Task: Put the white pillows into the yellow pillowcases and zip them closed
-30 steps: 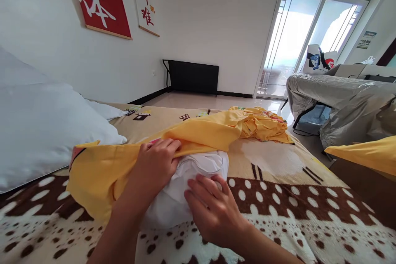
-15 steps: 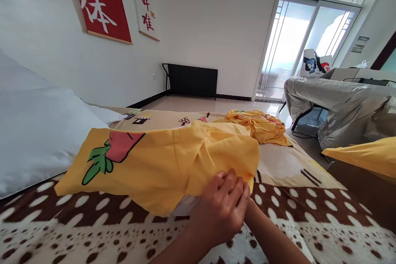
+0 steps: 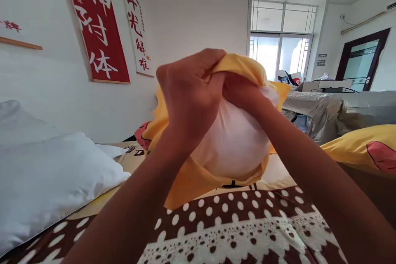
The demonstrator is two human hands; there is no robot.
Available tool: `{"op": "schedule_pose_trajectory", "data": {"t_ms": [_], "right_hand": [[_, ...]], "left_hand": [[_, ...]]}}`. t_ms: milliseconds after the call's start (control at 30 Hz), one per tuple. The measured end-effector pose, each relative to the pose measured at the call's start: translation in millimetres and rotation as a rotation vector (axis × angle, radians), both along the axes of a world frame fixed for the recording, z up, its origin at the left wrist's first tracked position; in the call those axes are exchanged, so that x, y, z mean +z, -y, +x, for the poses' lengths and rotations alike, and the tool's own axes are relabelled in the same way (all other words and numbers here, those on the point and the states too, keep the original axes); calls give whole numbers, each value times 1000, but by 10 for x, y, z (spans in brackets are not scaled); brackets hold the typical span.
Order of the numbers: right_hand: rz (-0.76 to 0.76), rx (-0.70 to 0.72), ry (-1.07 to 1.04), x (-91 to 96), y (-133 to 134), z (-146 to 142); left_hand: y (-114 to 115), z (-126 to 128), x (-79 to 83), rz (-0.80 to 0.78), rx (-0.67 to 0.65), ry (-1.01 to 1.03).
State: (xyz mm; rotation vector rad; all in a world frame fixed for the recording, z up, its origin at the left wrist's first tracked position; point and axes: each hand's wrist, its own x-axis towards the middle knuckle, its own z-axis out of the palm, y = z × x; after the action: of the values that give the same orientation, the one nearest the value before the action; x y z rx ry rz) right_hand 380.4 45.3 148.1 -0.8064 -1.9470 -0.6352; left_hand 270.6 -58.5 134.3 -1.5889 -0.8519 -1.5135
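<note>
Both of my hands hold up a yellow pillowcase (image 3: 193, 179) with its mouth towards me, and a white pillow (image 3: 236, 140) bulges inside it. My left hand (image 3: 193, 84) is closed in a fist around the rim at the top. Close beside it, my right hand (image 3: 243, 93) reaches under the folded rim and grips there; the fabric covers most of its fingers. Part of a red carrot print shows on the case's left side.
White pillows (image 3: 62, 177) lie at the left on a brown and cream patterned blanket (image 3: 235, 231). At the right edge is another yellow pillow (image 3: 355, 144) with a red print. Beyond stands a table under a silvery cover (image 3: 324, 111). Scrolls (image 3: 102, 37) hang on the wall.
The pillowcase has gone from lying flat on the bed to hanging raised in both hands, its open end facing me. The view has tilted up.
</note>
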Motion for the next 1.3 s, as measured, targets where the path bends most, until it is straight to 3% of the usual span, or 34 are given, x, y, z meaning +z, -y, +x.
{"op": "schedule_pose_trajectory", "data": {"t_ms": [67,133,267,333,433,567,667,800,900,1000,1033,1133,1200,1300], "right_hand": [[156,40,89,103,43,56],[183,17,196,-74,32,81],[-89,-29,531,-929,-44,106],[-227,-25,668,-1316,1,171],[-333,66,699,-1605,182,380],[-487,169,639,-1722,352,716],[-701,176,655,-1970,306,778],[-958,182,755,-2400,147,586],[-1047,236,754,-2391,4,550],[-1117,389,610,-2083,-184,781],[-1103,374,547,-1977,-249,893],[-959,-16,445,-1833,-392,1184],[-866,-294,436,-1897,-422,1290],[-813,-477,452,-2076,-409,1379]], "left_hand": [[103,49,139,-33,81,-28],[90,67,102,-131,191,-63],[-221,-46,-378,-353,527,-372],[-389,-178,-657,-443,615,-531],[-549,-430,-901,-591,678,-558],[-665,-621,-958,-742,708,-499],[-732,-455,-975,-771,684,-451],[-703,-42,-946,-761,632,-389],[-606,32,-875,-756,611,-430],[-513,-164,-844,-803,693,-470],[-483,-251,-848,-811,727,-480],[-377,-445,-886,-818,779,-546],[-293,-493,-924,-833,770,-605],[-192,-530,-1061,-873,726,-604]]}}
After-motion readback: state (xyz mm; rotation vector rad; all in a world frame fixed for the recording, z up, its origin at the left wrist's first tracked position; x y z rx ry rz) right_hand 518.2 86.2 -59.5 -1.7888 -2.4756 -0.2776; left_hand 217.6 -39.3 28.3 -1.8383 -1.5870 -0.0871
